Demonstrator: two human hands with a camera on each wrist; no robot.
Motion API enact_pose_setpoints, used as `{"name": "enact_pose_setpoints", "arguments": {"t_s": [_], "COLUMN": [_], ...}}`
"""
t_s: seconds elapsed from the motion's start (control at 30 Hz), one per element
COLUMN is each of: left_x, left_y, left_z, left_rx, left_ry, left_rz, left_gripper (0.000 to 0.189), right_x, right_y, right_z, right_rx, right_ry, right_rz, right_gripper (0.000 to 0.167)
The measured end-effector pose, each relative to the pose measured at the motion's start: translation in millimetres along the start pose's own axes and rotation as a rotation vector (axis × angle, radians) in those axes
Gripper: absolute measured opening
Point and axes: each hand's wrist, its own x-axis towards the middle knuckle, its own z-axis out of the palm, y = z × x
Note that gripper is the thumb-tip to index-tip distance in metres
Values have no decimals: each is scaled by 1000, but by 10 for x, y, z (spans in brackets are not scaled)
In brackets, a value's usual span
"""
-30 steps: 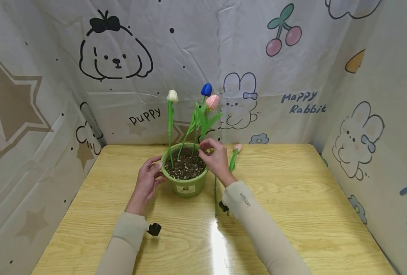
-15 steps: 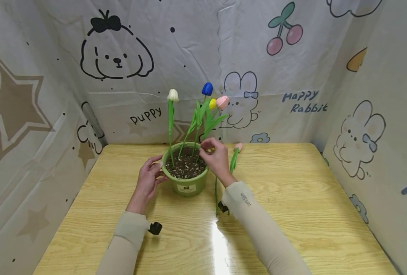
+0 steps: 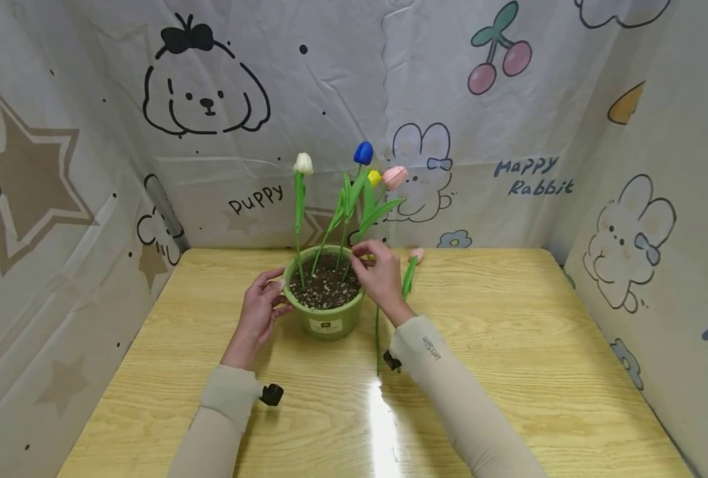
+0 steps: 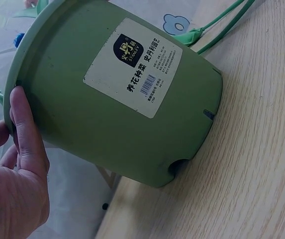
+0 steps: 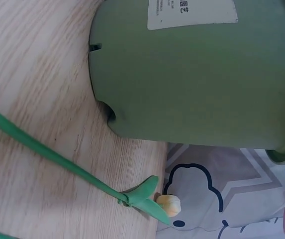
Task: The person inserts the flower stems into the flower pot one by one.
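A green flower pot [image 3: 330, 324] full of soil [image 3: 324, 289] stands on the table. My left hand [image 3: 260, 312] grips its rim on the left, fingers under the lip in the left wrist view. At the pot's right edge my right hand [image 3: 380, 273] pinches the lower stem of a pink tulip [image 3: 395, 178]; the fingertips partly hide the stem. A white tulip [image 3: 303, 164], a blue tulip [image 3: 363, 153] and a yellow tulip [image 3: 374, 178] also rise from the pot. Only a blurred edge of the right hand shows in the right wrist view.
Right of the pot, a pink tulip [image 3: 416, 255] lies on the wooden table [image 3: 497, 345], partly under the right wrist. Beside it lies a pale yellow tulip [image 5: 168, 204], its stem [image 3: 378, 338] pointing forward. A printed cloth [image 3: 330, 79] hangs behind and at both sides.
The pink tulip's head has leaned to the right, uncovering the yellow tulip behind it. Both hands keep nearly the same places; the whole view has shifted slightly.
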Motion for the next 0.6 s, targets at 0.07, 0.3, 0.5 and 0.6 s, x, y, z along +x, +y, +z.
{"name": "enact_pose_setpoints", "arguments": {"t_s": [0.07, 0.3, 0.5, 0.6], "left_x": [-2, 1, -2, -1], "left_y": [7, 4, 17, 20], "left_z": [1, -1, 4, 6], "left_rx": [-5, -7, -9, -10], "left_ry": [0, 0, 4, 2], "left_rz": [-1, -7, -10, -8], "left_gripper": [38, 38, 38, 38], "right_x": [0, -1, 34, 58], "right_y": [-6, -5, -49, -62], "right_z": [-2, 16, 55, 69], "right_rx": [-2, 55, 164, 171], "right_ry": [2, 23, 43, 26], "right_rz": [-4, 67, 140, 156], "right_gripper": [8, 11, 33, 32]}}
